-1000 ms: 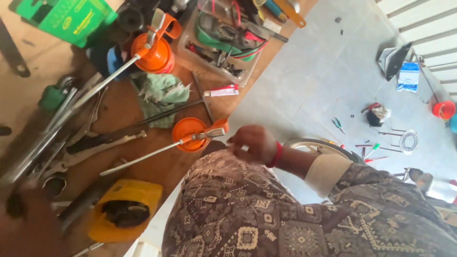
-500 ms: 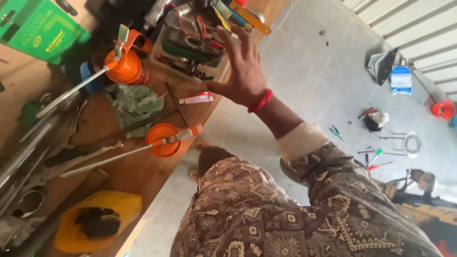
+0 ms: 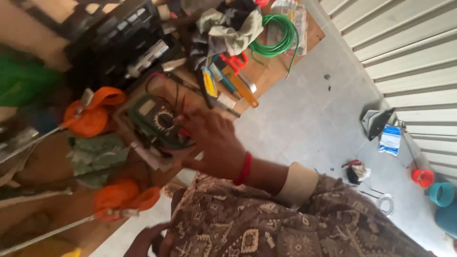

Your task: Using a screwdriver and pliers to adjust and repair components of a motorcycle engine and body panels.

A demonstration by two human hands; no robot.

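My right hand [image 3: 214, 143], with a red band [image 3: 244, 169] at the wrist, lies with spread fingers over a green meter [image 3: 151, 121] that has a round dial and red and black leads. The meter sits in a shallow tray [image 3: 143, 156] on the wooden bench. The fingertips touch the meter's right side and grip nothing. Only part of my left hand [image 3: 151, 240] shows at the bottom edge, against my patterned garment, and its fingers are mostly hidden.
Two orange oil cans with long spouts [image 3: 88, 116] [image 3: 121, 197] and a green rag [image 3: 97, 154] lie left of the tray. Behind it are a black case [image 3: 119, 38], yellow-handled tools [image 3: 209, 83], a grey cloth [image 3: 223, 31] and green wire [image 3: 278, 35]. A red cup [image 3: 422, 177] stands on the floor.
My right hand has moved from the lower oil can, up past the bench edge, and come down on the green meter. The view has swung toward the far end of the bench.
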